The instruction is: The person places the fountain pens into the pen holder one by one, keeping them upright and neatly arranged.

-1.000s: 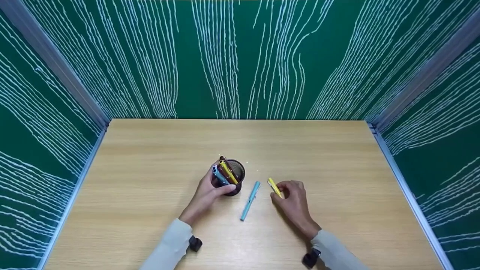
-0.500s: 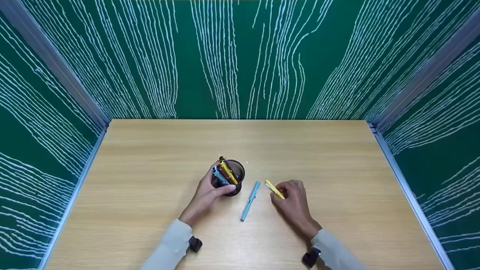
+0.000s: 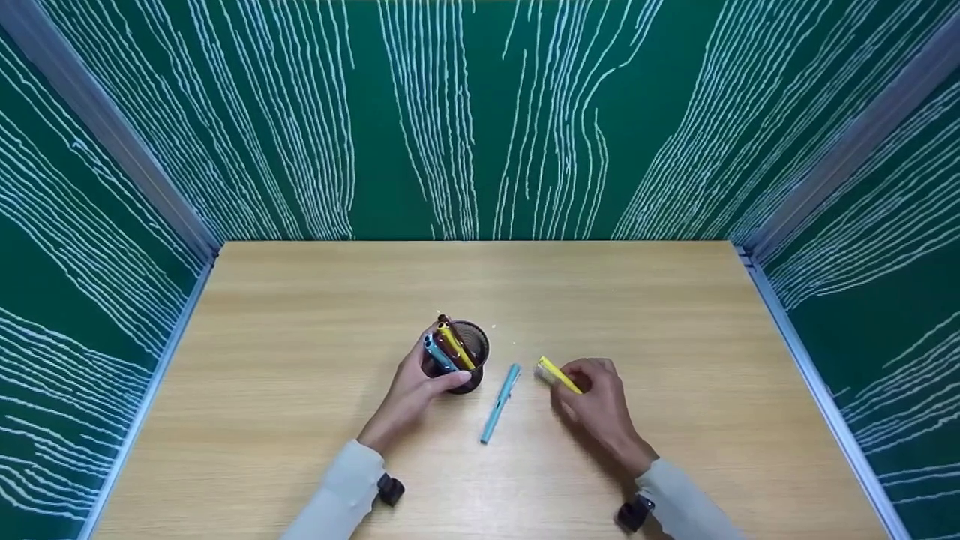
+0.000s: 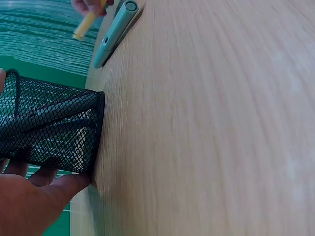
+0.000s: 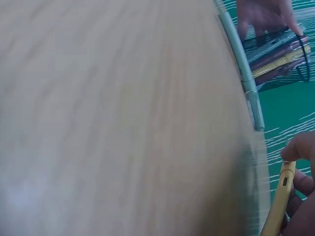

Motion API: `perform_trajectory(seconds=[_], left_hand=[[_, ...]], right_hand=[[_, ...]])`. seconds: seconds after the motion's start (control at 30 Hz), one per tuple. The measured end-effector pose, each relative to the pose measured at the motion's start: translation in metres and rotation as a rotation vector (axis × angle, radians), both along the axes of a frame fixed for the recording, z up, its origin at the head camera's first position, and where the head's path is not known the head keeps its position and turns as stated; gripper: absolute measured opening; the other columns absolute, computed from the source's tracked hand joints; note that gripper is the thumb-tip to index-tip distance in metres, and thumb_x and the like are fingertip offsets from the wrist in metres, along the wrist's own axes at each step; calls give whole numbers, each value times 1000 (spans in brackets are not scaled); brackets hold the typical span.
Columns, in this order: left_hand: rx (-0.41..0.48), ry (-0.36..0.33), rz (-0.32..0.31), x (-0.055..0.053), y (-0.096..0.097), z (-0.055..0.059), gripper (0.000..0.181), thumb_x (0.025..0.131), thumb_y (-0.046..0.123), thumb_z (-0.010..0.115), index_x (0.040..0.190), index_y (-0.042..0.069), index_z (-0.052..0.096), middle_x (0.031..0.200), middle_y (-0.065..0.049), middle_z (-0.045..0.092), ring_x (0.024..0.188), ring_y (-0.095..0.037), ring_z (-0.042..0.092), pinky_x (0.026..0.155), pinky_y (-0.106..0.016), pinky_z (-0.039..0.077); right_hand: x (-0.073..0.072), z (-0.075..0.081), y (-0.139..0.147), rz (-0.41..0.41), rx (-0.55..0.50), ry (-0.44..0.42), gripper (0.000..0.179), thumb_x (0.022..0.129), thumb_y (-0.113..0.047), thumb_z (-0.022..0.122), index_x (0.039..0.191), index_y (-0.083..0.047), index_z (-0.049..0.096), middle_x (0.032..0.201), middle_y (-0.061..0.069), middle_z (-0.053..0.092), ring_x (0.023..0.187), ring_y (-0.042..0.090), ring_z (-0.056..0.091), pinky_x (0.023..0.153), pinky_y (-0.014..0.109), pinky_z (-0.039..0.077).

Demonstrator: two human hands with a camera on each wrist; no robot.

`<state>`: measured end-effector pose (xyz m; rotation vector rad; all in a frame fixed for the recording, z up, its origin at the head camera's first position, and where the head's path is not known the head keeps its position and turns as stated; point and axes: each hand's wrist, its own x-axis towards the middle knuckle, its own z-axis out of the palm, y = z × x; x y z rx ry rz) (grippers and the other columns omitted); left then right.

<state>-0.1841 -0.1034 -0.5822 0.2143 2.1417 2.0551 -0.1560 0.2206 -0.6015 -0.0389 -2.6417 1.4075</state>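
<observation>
My left hand (image 3: 420, 382) grips a black mesh pen cup (image 4: 49, 123) round its side, with the thumb near the rim. Inside the cup lean several pens: a blue one (image 3: 439, 352), a yellow one (image 3: 456, 346) and dark brown ones (image 3: 444, 319). Between thumb and fingers, my right hand (image 3: 596, 394) pinches a yellow pen (image 3: 559, 373), which points up and left toward the cup. In the right wrist view the same yellow pen (image 5: 279, 201) shows a small slot in its barrel. A light blue pen (image 3: 499, 403) lies on the table between the two hands.
The wooden table (image 3: 300, 300) is enclosed by green walls (image 3: 495, 120) with white wavy lines. Grey posts (image 3: 142, 142) stand at the corners. Small black cameras (image 3: 391, 489) sit on both wrists.
The right hand has shifted slightly right and turned the yellow pen in its fingers. The left hand, the cup and the blue pen on the table have stayed in place.
</observation>
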Motion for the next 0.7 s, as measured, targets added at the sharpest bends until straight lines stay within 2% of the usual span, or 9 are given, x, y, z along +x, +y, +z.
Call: perform_trajectory(seconds=[0.2, 0.37, 0.7], left_hand=[[3, -6, -2, 0, 1, 1, 100, 90, 20, 92, 172, 13, 36, 158, -15, 58, 144, -29, 56, 125, -42, 40], [41, 11, -12, 0, 1, -1, 99, 90, 15, 91, 172, 10, 35, 158, -17, 57, 145, -31, 56, 124, -39, 40], [-6, 17, -3, 0, 2, 1, 100, 91, 18, 91, 172, 9, 34, 158, -18, 57, 145, -32, 56, 126, -45, 38]], right_hand=[[5, 12, 6, 15, -107, -14, 16, 90, -1, 84, 105, -8, 80, 114, 9, 65, 112, 29, 64, 102, 46, 55], [6, 22, 7, 39, -147, 32, 15, 90, 1, 85, 100, -9, 80, 110, 8, 69, 111, 27, 61, 104, 52, 50], [4, 45, 6, 75, -172, 79, 15, 92, 3, 86, 99, -10, 80, 105, 6, 72, 109, 19, 57, 103, 47, 45]])
